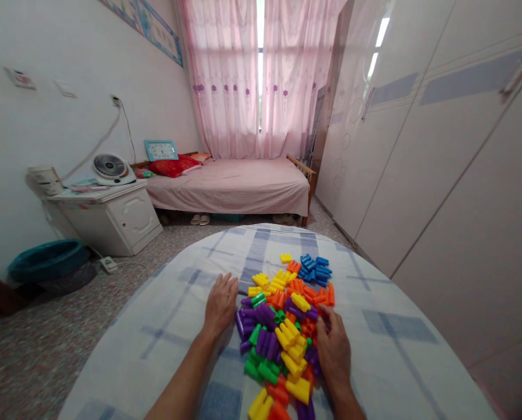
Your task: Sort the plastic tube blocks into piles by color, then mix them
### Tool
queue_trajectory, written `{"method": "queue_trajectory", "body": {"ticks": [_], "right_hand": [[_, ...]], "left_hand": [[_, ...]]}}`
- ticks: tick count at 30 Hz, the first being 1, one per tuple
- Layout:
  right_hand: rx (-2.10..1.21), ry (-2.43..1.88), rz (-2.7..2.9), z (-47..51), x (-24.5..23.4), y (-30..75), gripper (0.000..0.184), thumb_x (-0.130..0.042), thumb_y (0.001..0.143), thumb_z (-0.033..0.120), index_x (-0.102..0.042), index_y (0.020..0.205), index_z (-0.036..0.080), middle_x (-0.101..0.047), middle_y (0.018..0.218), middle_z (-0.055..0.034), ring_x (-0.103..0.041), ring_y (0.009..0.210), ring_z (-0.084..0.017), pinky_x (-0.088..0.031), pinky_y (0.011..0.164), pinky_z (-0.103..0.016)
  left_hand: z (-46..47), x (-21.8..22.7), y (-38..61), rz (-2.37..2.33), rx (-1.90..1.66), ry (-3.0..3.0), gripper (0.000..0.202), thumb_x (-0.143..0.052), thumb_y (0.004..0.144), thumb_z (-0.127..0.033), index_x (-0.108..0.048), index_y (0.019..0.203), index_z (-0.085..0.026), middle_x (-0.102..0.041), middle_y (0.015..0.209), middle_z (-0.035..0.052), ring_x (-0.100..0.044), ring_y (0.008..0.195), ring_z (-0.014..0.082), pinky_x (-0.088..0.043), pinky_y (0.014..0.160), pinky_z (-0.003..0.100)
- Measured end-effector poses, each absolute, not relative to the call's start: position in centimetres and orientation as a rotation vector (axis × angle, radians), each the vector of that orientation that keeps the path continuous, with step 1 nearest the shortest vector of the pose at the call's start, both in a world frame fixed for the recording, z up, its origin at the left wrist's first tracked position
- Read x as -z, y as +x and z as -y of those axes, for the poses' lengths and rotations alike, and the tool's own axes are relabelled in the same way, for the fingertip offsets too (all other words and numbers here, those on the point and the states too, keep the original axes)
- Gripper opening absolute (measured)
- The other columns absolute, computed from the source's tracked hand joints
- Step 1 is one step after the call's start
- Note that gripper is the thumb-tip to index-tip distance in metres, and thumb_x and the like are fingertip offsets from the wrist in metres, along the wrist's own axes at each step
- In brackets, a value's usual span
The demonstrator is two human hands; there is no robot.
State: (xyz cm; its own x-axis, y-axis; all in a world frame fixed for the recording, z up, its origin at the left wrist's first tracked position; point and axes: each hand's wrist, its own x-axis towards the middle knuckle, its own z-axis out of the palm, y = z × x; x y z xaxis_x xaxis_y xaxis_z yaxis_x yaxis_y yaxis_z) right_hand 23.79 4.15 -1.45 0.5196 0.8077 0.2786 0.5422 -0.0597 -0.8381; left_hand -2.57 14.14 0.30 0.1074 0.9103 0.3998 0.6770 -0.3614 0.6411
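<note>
Left hand flat, open, empty, left of block pile; right hand loosely curled at pile's right edge, gripping nothing; sweep gently to avoid scattering

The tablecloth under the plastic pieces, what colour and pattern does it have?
The tablecloth is white with blue-grey checks, seen in the head view.

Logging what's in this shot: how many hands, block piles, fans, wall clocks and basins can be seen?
Hands: 2, left hand and right hand
Block pile: 1
Fan: 1
Clock: 1
Basin: 1
Total: 6
</note>
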Motion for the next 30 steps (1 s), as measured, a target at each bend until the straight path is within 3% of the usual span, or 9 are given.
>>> {"method": "queue_trajectory", "body": {"ticks": [4,12,21,26,30], "right_hand": [[-0.327,-1.700,1.134,-4.1,1.1,23.5,0.037,-0.042,0.083,0.041,-0.061,0.106,0.019,-0.062,0.108,-0.0080,-0.057,0.101,-0.023,-0.042,0.091,-0.036],[-0.455,-1.589,1.211,-3.3,-0.5,21.8,0.039,-0.041,0.087,0.045,-0.064,0.106,0.020,-0.064,0.112,-0.0070,-0.057,0.106,-0.022,-0.042,0.096,-0.036],[-0.216,-1.727,1.142,-10.8,-4.9,27.8,0.052,-0.037,0.083,0.053,-0.060,0.110,0.015,-0.060,0.117,-0.0121,-0.053,0.112,-0.024,-0.037,0.101,-0.039],[-0.250,-1.770,1.236,-18.3,-4.7,32.1,0.052,-0.042,0.074,0.055,-0.065,0.097,0.015,-0.063,0.115,-0.0147,-0.051,0.115,-0.028,-0.030,0.105,-0.048],[-0.379,-1.733,1.326,-21.0,-3.8,33.0,0.050,-0.049,0.069,0.062,-0.067,0.085,0.018,-0.068,0.105,-0.0127,-0.057,0.107,-0.029,-0.037,0.099,-0.049]], "left_hand": [[-11.1,-0.2,-0.1,-1.418,-1.314,1.709,0.042,-0.028,0.094,-0.035,-0.061,0.115,-0.018,-0.056,0.132,0.0079,-0.049,0.126,0.0176,-0.034,0.111,0.040],[-10.8,0.4,0.0,-1.271,-1.283,1.727,0.044,-0.031,0.089,-0.037,-0.060,0.118,-0.020,-0.061,0.126,0.0062,-0.054,0.121,0.0185,-0.037,0.109,0.039],[-10.8,0.7,0.6,-1.351,-1.276,1.663,0.043,-0.032,0.090,-0.036,-0.061,0.116,-0.020,-0.062,0.125,0.0075,-0.055,0.120,0.0203,-0.038,0.108,0.043],[-11.0,1.1,0.9,-1.452,-1.237,1.618,0.043,-0.033,0.090,-0.039,-0.063,0.113,-0.020,-0.064,0.121,0.0085,-0.056,0.118,0.0216,-0.039,0.108,0.043],[-11.1,1.2,0.9,-1.469,-1.222,1.600,0.044,-0.033,0.090,-0.040,-0.064,0.114,-0.020,-0.064,0.122,0.0079,-0.056,0.118,0.0211,-0.040,0.107,0.042]]}}
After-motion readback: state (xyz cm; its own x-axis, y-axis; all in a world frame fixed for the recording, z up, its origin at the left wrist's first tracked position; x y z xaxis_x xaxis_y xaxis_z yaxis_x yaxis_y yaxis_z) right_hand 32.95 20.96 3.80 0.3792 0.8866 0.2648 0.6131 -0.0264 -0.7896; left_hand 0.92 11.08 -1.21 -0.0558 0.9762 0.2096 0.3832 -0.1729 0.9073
